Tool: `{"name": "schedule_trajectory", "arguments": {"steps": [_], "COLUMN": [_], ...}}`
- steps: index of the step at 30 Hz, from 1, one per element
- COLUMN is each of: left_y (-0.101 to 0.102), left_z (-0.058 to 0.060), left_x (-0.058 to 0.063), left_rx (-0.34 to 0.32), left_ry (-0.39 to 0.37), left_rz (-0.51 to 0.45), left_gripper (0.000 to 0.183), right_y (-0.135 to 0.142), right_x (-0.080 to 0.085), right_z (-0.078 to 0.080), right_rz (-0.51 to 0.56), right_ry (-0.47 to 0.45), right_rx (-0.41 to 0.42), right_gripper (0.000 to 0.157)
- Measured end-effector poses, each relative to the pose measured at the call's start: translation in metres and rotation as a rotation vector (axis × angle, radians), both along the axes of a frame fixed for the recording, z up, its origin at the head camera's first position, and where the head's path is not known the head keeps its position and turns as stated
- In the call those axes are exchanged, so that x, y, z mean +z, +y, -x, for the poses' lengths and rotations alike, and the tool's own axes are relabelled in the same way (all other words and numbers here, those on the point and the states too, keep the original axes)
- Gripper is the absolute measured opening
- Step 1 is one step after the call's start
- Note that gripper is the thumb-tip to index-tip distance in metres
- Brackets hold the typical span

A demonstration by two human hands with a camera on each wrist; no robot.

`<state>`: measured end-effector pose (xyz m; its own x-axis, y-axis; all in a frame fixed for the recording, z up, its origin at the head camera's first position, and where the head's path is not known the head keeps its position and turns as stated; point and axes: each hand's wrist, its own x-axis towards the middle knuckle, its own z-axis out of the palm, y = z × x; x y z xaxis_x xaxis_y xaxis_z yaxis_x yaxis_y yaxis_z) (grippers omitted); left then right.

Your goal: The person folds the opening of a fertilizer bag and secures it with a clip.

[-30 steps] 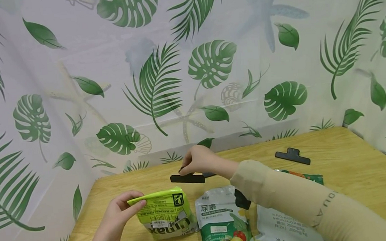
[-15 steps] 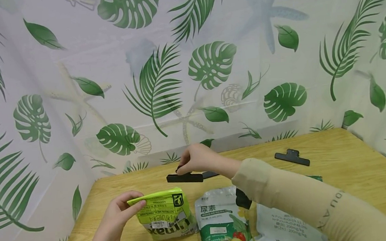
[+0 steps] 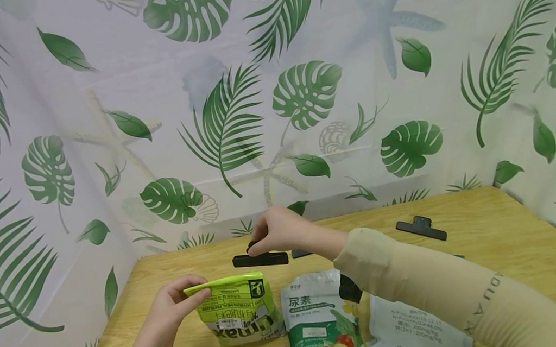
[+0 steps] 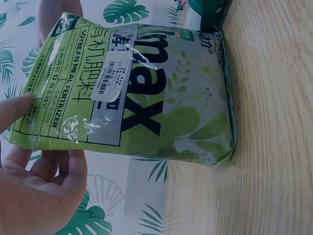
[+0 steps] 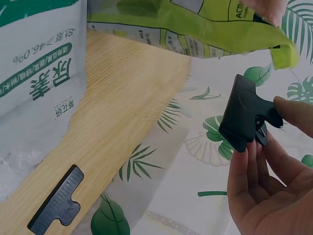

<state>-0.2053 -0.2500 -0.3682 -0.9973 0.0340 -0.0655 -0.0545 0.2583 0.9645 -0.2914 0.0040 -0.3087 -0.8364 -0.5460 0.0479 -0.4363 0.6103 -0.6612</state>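
Soybean meal fertilizer bag (image 3: pixel 240 314) rests on the wood-grain table (image 3: pixel 504 248); on my feed its lime-green top edge is pinched between thumb and fingers of the left hand (image 3: pixel 177 300); the right hand (image 3: pixel 280 230) holds a black bag clip (image 3: pixel 260 260) by its handles, and I see that clip near the bag's top, apart from it; just beside the bag I make out a urea bag (image 3: pixel 301 317); a second clip (image 5: pixel 56 203) and a third clip (image 3: pixel 420 228) lie farther back.
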Motion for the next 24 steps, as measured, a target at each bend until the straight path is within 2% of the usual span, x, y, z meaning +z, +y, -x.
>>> {"name": "schedule_trajectory", "arguments": {"steps": [8,24], "left_y": [-0.001,0.0], "left_z": [-0.001,-0.001], "left_x": [-0.001,-0.002], "left_rx": [-0.001,-0.007], "left_ry": [0.008,0.013], "left_rz": [0.002,-0.023], "left_gripper": [0.021,0.019], "right_y": [-0.004,-0.011], "right_x": [0.007,0.018], "right_z": [-0.008,-0.022], "right_rz": [-0.004,-0.044], "right_ry": [0.04,0.098], "right_rx": [0.036,0.048], "right_gripper": [0.015,0.013]}}
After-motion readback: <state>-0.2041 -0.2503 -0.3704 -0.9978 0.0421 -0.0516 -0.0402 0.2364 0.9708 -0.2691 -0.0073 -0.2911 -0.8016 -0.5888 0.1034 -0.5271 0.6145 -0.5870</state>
